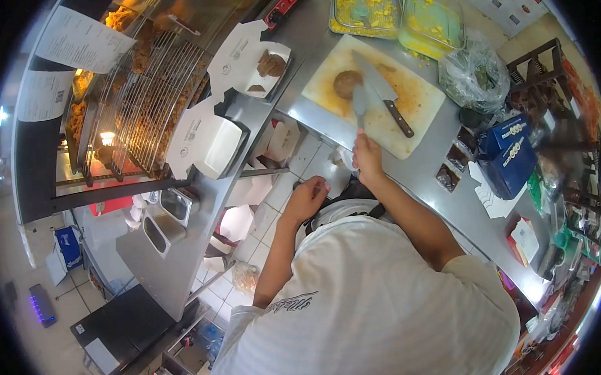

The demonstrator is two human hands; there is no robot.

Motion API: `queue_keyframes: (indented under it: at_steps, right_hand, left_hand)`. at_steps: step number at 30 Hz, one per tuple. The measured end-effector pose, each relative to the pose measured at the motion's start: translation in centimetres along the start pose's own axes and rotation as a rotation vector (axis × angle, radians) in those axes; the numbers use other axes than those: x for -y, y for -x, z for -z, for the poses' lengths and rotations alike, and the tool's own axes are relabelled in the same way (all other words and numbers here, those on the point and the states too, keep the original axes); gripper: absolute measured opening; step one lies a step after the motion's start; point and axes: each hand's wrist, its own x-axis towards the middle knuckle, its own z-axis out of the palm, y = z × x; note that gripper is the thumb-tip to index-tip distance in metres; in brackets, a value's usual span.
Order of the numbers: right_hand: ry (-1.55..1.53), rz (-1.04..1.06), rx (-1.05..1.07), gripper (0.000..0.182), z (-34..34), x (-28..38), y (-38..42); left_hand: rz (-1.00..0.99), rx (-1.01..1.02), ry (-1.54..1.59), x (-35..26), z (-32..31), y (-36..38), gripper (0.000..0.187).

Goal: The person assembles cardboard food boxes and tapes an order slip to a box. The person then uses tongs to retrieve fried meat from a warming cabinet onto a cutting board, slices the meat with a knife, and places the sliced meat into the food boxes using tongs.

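Observation:
My right hand (367, 159) is wrapped round the handle of a spatula (359, 103), whose blade touches a round brown patty (346, 84) on the stained white cutting board (323, 99). A large knife (384, 84) with a brown handle lies on the board, to the right of the spatula. My left hand (307, 197) hangs near my waist with curled fingers, beside the counter; whether anything is between them is too small to tell.
At left, an open white box (269, 75) holds brown pieces beside another open box (208, 141). Glass trays with yellow food (366, 7) and a plastic bag of greens (475, 79) stand behind the board. Blue boxes (511, 168) are at right.

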Motion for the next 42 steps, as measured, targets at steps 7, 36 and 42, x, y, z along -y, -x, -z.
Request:
queue_keyframes:
  at_steps: [7,36,42]
  right_hand:
    - [-0.111,0.019,-0.058,0.038,-1.3,0.4,-0.2]
    - [1.646,0.81,-0.335,0.033,4.9,10.7,-3.7]
    - [1.591,0.724,-0.343,0.038,5.6,9.7,-6.0]
  left_hand:
    - [0.068,0.065,0.021,-1.9,-0.4,0.1,0.031]
    - [0.111,-0.12,0.657,-5.3,8.1,-16.2,0.044]
    - [0.148,-0.113,0.063,-3.4,8.7,-17.4,0.063]
